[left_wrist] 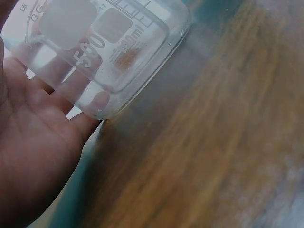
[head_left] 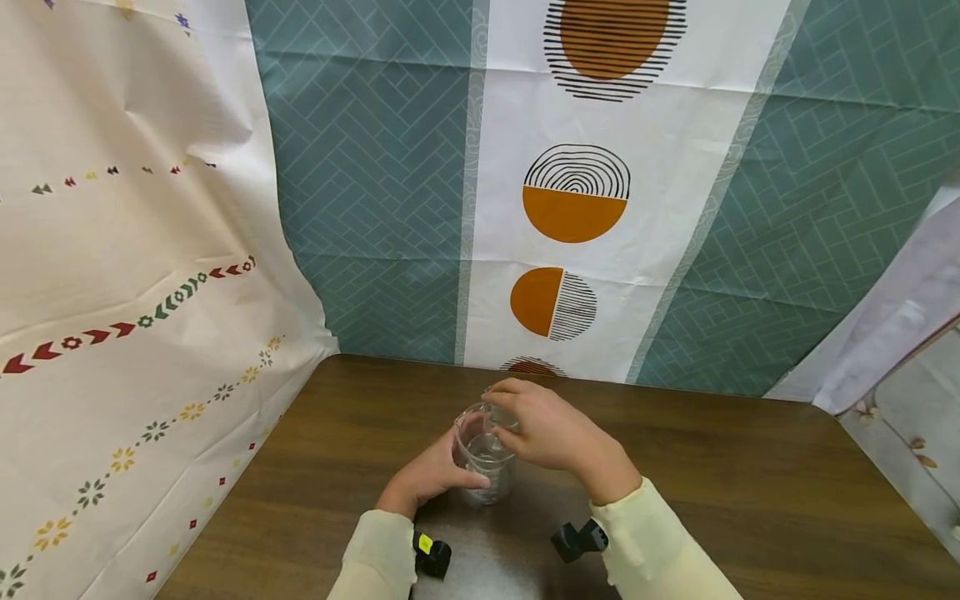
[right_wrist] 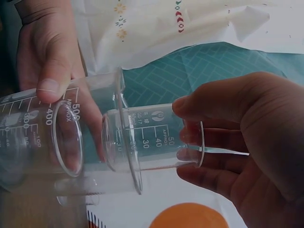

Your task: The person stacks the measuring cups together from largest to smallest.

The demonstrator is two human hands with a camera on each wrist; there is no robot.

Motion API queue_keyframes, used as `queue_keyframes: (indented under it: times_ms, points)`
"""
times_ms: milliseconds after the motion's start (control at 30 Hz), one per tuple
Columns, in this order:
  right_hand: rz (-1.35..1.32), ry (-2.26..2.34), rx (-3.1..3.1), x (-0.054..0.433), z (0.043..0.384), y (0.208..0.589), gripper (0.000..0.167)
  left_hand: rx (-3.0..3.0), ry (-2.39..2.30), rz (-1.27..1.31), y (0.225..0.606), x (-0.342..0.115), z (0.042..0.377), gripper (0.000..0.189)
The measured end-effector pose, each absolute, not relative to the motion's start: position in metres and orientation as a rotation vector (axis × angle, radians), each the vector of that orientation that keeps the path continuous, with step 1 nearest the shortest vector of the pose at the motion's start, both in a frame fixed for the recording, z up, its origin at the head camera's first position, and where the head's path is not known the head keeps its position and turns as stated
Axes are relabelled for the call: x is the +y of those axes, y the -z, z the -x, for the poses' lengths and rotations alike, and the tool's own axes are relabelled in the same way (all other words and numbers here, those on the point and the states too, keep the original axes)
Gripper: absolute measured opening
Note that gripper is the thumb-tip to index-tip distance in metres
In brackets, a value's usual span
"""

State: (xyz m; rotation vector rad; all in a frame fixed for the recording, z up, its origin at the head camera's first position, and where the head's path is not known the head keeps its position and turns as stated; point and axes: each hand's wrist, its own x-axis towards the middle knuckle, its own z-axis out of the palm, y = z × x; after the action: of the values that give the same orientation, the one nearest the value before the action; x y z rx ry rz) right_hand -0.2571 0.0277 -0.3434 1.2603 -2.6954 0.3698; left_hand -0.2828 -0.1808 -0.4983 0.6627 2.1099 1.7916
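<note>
A large clear 500 ml glass beaker [head_left: 491,490] stands on the table in the head view, its mouth upward. My left hand [head_left: 435,473] grips it from the left, thumb at the near side and fingers behind the glass. In the right wrist view, a second glass beaker [right_wrist: 60,154] sits inside, its rim below the large one's. My right hand [right_wrist: 251,137] pinches a small 50 ml beaker [right_wrist: 151,142] near its rim, between thumb and fingers. The small beaker's base is within the large beaker's mouth, above the inner beaker's rim.
A dark brown wooden table [head_left: 697,483] extends to both sides of the hands. Patterned teal and white cloth [head_left: 375,208] hangs behind it. Cream embroidered cloth [head_left: 150,242] hangs on the left, and pale fabric [head_left: 870,342] on the right.
</note>
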Motion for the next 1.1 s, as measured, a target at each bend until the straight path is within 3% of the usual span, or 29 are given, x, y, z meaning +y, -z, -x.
queue_keyframes:
  times_ms: [1100]
  points:
    - [-1.314,-0.411,-2.697,0.018,0.265,0.365,0.035,2.071,-1.796,-0.593,0.499,-0.182,0.28,0.11]
